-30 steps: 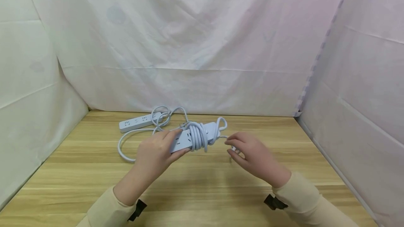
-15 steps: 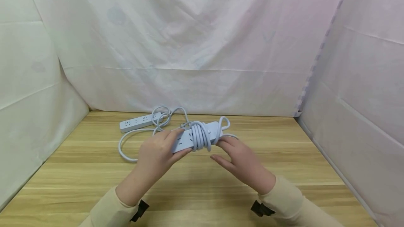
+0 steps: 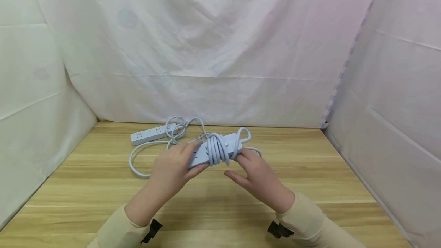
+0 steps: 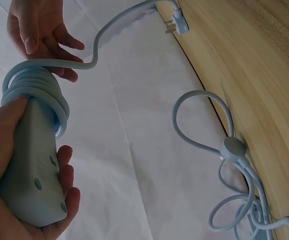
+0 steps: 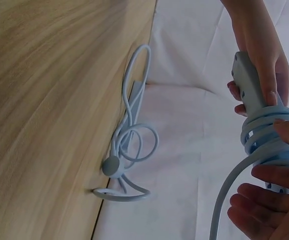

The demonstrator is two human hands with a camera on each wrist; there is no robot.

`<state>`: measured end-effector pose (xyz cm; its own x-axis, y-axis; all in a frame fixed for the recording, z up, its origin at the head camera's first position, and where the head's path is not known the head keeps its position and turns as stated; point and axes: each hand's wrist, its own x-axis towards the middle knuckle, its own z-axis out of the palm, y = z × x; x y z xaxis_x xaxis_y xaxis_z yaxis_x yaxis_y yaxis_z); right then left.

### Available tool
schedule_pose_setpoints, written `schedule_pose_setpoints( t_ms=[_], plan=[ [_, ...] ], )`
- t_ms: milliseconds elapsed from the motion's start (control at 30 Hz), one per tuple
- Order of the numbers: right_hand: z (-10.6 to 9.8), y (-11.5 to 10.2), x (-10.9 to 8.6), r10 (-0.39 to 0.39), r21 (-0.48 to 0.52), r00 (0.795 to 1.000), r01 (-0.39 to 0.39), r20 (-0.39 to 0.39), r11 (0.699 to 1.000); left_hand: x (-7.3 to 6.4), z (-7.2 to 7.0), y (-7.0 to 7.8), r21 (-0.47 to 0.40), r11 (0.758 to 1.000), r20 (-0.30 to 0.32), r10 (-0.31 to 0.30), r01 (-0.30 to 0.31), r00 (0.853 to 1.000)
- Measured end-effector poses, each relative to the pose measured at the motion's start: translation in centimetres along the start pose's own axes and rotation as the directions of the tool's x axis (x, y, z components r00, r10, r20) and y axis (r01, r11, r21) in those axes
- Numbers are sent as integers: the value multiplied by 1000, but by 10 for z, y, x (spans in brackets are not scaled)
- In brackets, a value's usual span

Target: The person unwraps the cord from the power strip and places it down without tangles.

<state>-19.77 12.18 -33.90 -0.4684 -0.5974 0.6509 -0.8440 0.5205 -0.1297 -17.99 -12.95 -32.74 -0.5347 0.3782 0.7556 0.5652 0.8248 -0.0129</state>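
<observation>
A white power strip (image 3: 200,156) is held up above the table, tilted, its cord (image 3: 216,149) wound several times around its middle. My left hand (image 3: 169,167) grips the strip's left end, thumb along the near side. My right hand (image 3: 259,176) is at the other end, fingertips touching the strip's underside, thumb apart from it. In the right wrist view the loose cord (image 5: 228,182) runs from the coils between that hand's thumb and fingers, which look relaxed. Its plug (image 4: 181,23) hangs at the cord's end in the left wrist view; the head view hides it.
A second white power strip (image 3: 149,134) lies at the back left of the wooden table (image 3: 220,213). Its loose cord (image 3: 132,160) loops across the tabletop behind my left hand, with a round plug (image 4: 233,149). White cloth walls (image 3: 220,49) enclose the back and sides.
My right hand has moved left from the cord's free end to the strip's underside, and the plug has dropped from view behind it. My left hand keeps its grip, nearly still.
</observation>
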Motion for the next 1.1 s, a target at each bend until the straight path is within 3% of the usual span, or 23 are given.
schedule_pose_setpoints(
  t_ms=[167, 433, 567, 767, 1100],
  plan=[
    [5, -1, -1, -3, 2, 1000, 3, -1, 1000, 0, 0, 0, 20, 1000, 58, -10, 9, 998],
    [10, -4, 1, -42, 12, 999, 43, -12, 999, -1, 7, 1, 61, 998, 63, 31, -35, 998],
    [11, -6, 2, -42, 8, 999, 42, -21, 999, -1, 9, 3, 54, 999, 59, -1, -2, 998],
    [10, -7, 7, -17, -17, 993, 15, -113, 1000, 0, 12, 5, 48, 998, 47, -34, 32, 998],
    [5, -2, 12, -164, -86, 973, 152, -163, 985, -1, 11, 4, 57, 995, 98, -85, 80, 991]
  ],
)
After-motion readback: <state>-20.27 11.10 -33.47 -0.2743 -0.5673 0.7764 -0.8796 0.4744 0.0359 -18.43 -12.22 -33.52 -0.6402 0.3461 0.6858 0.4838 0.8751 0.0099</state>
